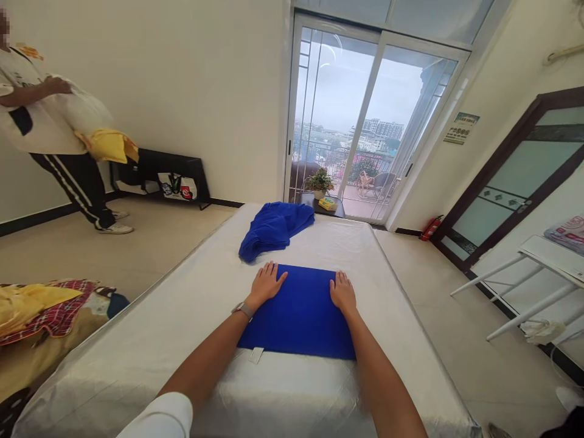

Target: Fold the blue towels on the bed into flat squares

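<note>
A flat blue cloth, folded into a neat rectangle, lies on the plastic-covered mattress in front of me. My left hand rests on its far left corner, fingers stretched out and palm down. On the far right corner lies my right hand, also flat with fingers extended. A small white tag sticks out from the near edge of the cloth. Beyond my hands, a crumpled blue garment sits loosely bunched near the mattress's far end.
At the left stands another person holding a clear bag and something yellow. A heap of fabrics lies beside the mattress's left side. A potted plant stands past the far end, and a white table is at the right.
</note>
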The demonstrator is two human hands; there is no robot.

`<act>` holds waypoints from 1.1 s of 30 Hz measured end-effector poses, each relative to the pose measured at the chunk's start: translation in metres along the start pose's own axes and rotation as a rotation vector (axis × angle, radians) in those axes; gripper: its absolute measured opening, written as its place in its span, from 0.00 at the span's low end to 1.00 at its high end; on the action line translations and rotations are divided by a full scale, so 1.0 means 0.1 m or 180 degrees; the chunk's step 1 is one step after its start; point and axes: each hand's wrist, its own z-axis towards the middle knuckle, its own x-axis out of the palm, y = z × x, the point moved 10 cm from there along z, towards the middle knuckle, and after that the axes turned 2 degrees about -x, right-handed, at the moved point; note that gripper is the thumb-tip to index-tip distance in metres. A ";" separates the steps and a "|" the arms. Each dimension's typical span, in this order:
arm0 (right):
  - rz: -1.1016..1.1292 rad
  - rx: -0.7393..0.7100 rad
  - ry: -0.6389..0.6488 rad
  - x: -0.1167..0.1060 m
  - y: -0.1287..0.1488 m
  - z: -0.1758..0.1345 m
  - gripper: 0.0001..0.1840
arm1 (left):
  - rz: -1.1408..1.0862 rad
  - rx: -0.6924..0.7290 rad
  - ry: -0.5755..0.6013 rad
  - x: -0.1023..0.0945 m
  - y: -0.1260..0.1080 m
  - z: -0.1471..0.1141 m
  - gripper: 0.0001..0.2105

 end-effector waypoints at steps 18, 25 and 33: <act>-0.0053 0.0018 0.0302 0.02 -0.01 -0.32 0.38 | -0.0020 -0.0048 0.0050 -0.06 0.10 -0.04 0.44; 0.0035 0.0034 0.0224 -0.03 0.03 -0.33 0.37 | 0.0059 -0.0060 -0.0339 -0.33 -0.51 0.03 0.43; -0.0232 -0.0453 0.0224 -0.01 0.08 -0.42 0.36 | -0.0578 0.1952 0.0156 0.11 -2.57 -0.40 0.29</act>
